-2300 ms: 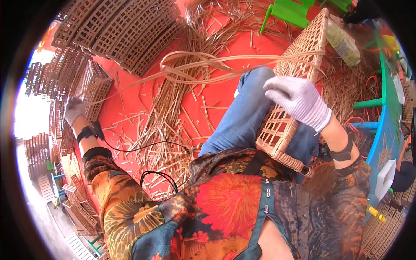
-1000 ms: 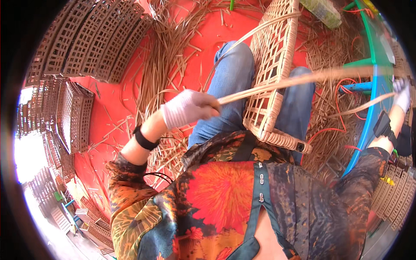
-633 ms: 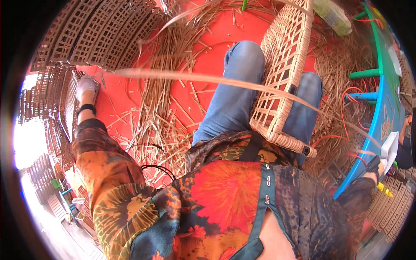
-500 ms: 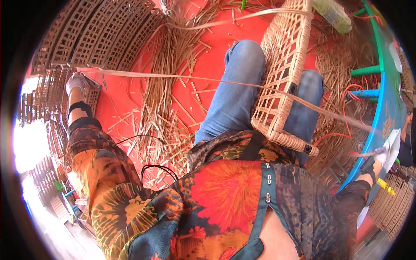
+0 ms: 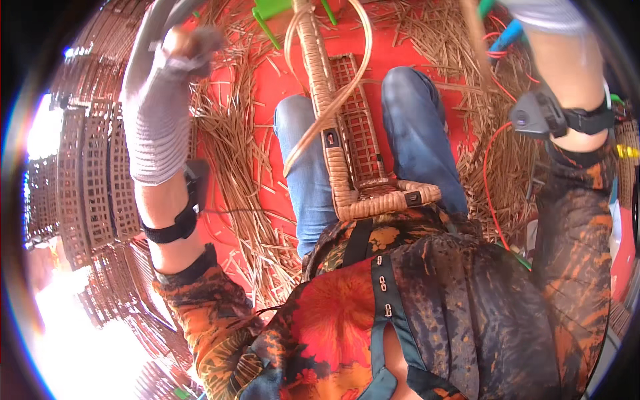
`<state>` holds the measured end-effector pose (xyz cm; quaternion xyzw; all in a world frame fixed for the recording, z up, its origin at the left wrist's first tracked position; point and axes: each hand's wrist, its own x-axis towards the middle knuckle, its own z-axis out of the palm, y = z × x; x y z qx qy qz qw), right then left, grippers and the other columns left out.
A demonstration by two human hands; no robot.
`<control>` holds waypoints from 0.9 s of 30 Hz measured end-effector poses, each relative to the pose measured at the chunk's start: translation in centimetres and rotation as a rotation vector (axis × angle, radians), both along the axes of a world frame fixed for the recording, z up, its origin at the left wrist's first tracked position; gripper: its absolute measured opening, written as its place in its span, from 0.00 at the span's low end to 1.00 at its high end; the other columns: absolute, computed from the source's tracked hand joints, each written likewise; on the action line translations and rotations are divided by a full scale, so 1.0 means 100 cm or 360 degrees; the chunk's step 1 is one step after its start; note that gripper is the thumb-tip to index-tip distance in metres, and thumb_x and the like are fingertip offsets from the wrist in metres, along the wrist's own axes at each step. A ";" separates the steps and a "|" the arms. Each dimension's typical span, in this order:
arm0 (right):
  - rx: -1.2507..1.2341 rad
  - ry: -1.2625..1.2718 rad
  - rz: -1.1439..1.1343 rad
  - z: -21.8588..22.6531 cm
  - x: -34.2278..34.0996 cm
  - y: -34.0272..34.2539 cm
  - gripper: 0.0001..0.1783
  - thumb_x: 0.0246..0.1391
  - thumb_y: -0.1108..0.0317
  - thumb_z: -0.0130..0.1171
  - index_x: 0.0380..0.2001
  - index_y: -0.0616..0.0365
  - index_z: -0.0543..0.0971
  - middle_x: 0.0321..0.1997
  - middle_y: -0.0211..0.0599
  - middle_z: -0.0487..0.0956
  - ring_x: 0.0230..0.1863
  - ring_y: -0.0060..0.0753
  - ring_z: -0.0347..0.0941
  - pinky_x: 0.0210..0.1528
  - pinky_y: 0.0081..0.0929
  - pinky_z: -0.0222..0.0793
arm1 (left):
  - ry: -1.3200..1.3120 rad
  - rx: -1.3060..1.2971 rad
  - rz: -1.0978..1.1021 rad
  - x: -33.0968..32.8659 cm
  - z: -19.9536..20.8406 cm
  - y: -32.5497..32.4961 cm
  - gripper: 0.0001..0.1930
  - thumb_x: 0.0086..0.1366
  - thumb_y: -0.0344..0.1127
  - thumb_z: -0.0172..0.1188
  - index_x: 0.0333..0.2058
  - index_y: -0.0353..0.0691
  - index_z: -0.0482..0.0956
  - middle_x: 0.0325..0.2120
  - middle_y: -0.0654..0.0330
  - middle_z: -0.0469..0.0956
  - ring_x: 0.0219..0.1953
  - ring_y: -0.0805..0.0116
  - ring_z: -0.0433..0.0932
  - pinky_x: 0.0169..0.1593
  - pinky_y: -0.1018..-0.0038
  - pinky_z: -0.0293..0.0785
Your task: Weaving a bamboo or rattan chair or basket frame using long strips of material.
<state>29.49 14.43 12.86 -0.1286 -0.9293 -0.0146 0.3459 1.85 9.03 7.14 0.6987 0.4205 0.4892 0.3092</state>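
A woven basket (image 5: 360, 120) of tan strips leans between my knees, its wrapped rim (image 5: 327, 93) and open inside showing. A pale strip (image 5: 337, 103) loops around the rim and crosses it. Beyond my left knee, my left hand (image 5: 180, 67) is raised in a grey ribbed glove, apart from the basket. It is smeared by motion, and a pale grey band (image 5: 137, 53) runs beside it. Only the gloved wrist of my right hand (image 5: 550, 15) shows at the top right edge; its fingers lie outside the view. A blurred tan strip (image 5: 476, 40) hangs near it.
Loose strips (image 5: 233, 173) lie in heaps on the red floor (image 5: 267, 73), left and right of my legs. Stacked lattice woven panels (image 5: 93, 173) stand at the left. A green stool (image 5: 273, 9) is at the far edge. An orange cord (image 5: 490, 180) runs on the right.
Both hands have moved forward from the far left and right sides. The basket has turned, showing its inside, and sits further left. The strip stretched across it now hangs in a loose loop.
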 end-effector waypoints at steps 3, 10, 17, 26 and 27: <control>-0.0095 0.0008 -0.0085 -0.006 0.001 -0.019 0.17 0.60 0.55 0.55 0.29 0.58 0.80 0.13 0.24 0.69 0.12 0.16 0.61 0.16 0.20 0.61 | 0.0075 -0.0303 -0.0424 0.023 0.010 0.012 0.28 0.66 0.50 0.54 0.54 0.31 0.69 0.49 0.53 0.73 0.40 0.71 0.73 0.49 0.79 0.66; -0.0502 0.0042 -0.0120 -0.026 0.010 -0.028 0.21 0.61 0.51 0.53 0.29 0.59 0.80 0.14 0.24 0.70 0.12 0.16 0.62 0.16 0.18 0.60 | 0.0340 0.0679 -0.0115 0.032 0.006 0.009 0.08 0.65 0.32 0.50 0.34 0.38 0.78 0.26 0.65 0.73 0.28 0.74 0.69 0.34 0.76 0.66; -0.1654 -0.0576 0.0143 -0.009 -0.023 -0.023 0.29 0.59 0.41 0.52 0.29 0.60 0.79 0.16 0.27 0.73 0.13 0.19 0.65 0.17 0.12 0.64 | 0.1690 0.1455 0.0474 -0.034 0.043 0.007 0.07 0.64 0.33 0.51 0.38 0.39 0.75 0.31 0.67 0.72 0.32 0.74 0.67 0.38 0.73 0.63; -0.0668 -0.0040 -0.0472 -0.152 -0.026 0.116 0.13 0.56 0.63 0.51 0.43 0.47 0.78 0.28 0.39 0.79 0.33 0.33 0.77 0.34 0.32 0.70 | -0.1748 -0.0313 -0.0472 -0.110 0.034 -0.066 0.05 0.68 0.26 0.46 0.36 0.34 0.71 0.17 0.68 0.62 0.17 0.80 0.52 0.22 0.80 0.50; -0.0738 -0.0157 -0.0490 -0.155 -0.042 0.121 0.16 0.55 0.66 0.50 0.47 0.46 0.76 0.35 0.41 0.79 0.36 0.39 0.77 0.40 0.33 0.72 | -0.1790 -0.0284 -0.0356 -0.126 0.040 -0.082 0.04 0.68 0.25 0.46 0.34 0.35 0.70 0.17 0.67 0.63 0.17 0.79 0.53 0.23 0.80 0.50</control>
